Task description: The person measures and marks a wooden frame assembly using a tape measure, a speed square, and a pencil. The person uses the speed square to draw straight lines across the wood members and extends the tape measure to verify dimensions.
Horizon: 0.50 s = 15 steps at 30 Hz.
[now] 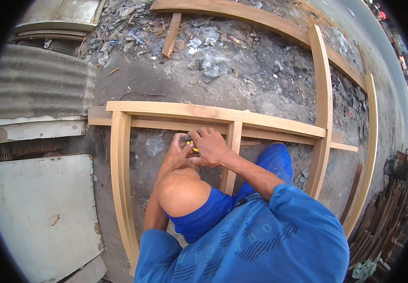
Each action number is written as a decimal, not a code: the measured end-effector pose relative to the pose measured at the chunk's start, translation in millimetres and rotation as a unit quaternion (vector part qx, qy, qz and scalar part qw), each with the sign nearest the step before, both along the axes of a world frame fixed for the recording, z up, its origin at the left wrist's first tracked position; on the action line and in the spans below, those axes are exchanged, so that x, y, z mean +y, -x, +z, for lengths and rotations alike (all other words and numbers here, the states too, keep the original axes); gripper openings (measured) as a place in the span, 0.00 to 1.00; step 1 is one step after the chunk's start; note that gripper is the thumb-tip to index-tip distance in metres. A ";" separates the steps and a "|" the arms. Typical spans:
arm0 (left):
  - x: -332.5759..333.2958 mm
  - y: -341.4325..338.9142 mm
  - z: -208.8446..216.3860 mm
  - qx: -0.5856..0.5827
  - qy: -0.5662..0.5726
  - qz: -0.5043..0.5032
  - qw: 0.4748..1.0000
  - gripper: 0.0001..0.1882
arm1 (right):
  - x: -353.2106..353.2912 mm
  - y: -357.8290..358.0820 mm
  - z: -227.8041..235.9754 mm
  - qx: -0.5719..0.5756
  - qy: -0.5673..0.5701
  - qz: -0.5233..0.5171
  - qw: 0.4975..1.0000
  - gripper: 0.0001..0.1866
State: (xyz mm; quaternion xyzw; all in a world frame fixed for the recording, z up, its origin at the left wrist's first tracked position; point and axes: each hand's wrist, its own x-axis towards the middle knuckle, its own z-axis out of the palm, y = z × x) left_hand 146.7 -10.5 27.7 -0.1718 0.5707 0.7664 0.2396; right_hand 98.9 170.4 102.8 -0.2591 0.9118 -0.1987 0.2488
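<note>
A pale wooden frame (175,111) with a top rail, side posts and a middle upright lies on the dirt ground in front of me. Both my hands meet just under the top rail, left of the middle upright (231,160). My left hand (179,150) and my right hand (211,146) are closed together around a small yellow and black tool (190,142), mostly hidden by my fingers. My bent knee and blue shorts sit below the hands.
A corrugated sheet (38,85) and a white board (38,212) lie at the left. Rubble and a loose wooden slat (171,35) are scattered beyond the frame. More long timber rails (327,94) curve to the right, with stacked wood (388,212) at the far right.
</note>
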 end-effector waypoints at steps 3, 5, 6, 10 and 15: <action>-5.5 0.9 2.6 0.002 -0.014 -0.011 1.000 0.23 | -4.9 5.5 -8.6 -0.030 0.019 -0.029 0.999 0.38; -3.7 3.3 10.8 -0.044 -0.030 0.000 0.999 0.22 | -2.0 6.1 -18.2 -0.015 0.037 -0.043 0.998 0.41; -2.2 5.4 14.3 -0.066 -0.037 0.006 0.997 0.21 | 1.0 7.0 -22.0 -0.007 0.046 -0.050 0.998 0.42; -7.4 0.8 -13.0 -0.017 -0.046 0.008 0.999 0.17 | 7.0 12.9 -14.0 -0.068 0.049 -0.017 0.996 0.38; -12.5 -6.0 -23.2 0.017 -0.115 0.001 0.993 0.15 | 8.3 11.0 -11.5 -0.146 0.008 0.026 0.989 0.37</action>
